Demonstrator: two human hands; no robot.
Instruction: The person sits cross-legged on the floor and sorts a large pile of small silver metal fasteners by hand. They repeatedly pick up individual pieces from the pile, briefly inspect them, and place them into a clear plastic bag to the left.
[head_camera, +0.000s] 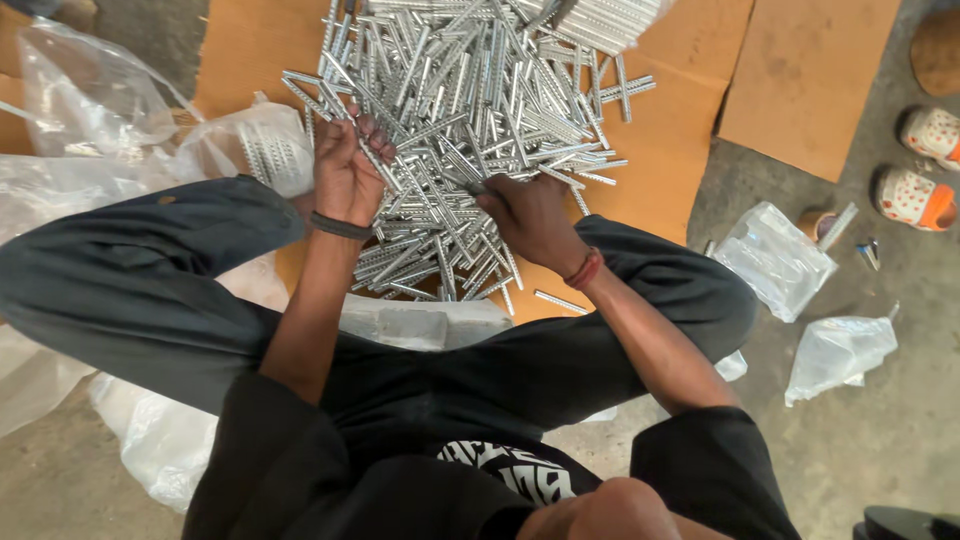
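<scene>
Hands sorting ridged metal strips

Shiny notched metal strips (470, 130) lie heaped on brown cardboard (670, 150) ahead of both hands; the left hand (345, 170) grips a small bundle, the right hand (530, 215) pinches one strip; crinkled clear plastic bags (775, 258) lie right.

Seated cross-legged, knees spread wide to either side in dark trousers, both bare forearms reaching forward from short dark sleeves. Left hand (347, 170) raised a little, back of the hand toward the camera, fingers curled closed in a loose fist with the fingertips (372, 128) bent over at the top. Dark band around the left wrist. Right hand (528, 215) lower and turned palm down, knuckles up, fingers tucked under and pinched together toward the left. Red band around the right wrist. Elbows bent and kept near the thighs, forearms angled inward, hands near each other but apart.
</scene>
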